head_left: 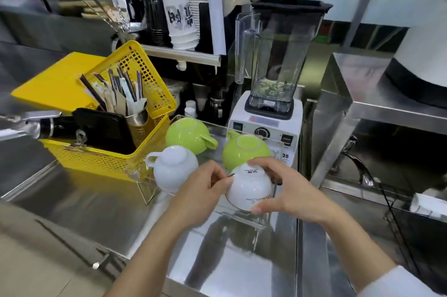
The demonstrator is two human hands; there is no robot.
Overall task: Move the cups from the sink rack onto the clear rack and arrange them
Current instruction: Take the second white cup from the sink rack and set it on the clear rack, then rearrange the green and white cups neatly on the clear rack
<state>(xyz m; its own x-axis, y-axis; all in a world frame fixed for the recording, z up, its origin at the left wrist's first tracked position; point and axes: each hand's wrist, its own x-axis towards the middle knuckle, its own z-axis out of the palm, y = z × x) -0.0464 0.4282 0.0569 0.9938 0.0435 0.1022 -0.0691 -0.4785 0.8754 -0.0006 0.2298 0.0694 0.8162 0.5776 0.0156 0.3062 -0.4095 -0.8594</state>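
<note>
My left hand (205,190) and right hand (283,190) both grasp an upturned white cup (250,187) on the clear rack (219,128), touching a green cup (244,149).

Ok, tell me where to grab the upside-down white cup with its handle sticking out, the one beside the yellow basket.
Take the upside-down white cup by its loop handle, coming from the left, the yellow basket side. The handle sticks out that way, clear of the lime green cup behind it. The smooth domed body probably gives a poorer hold from above.
</note>
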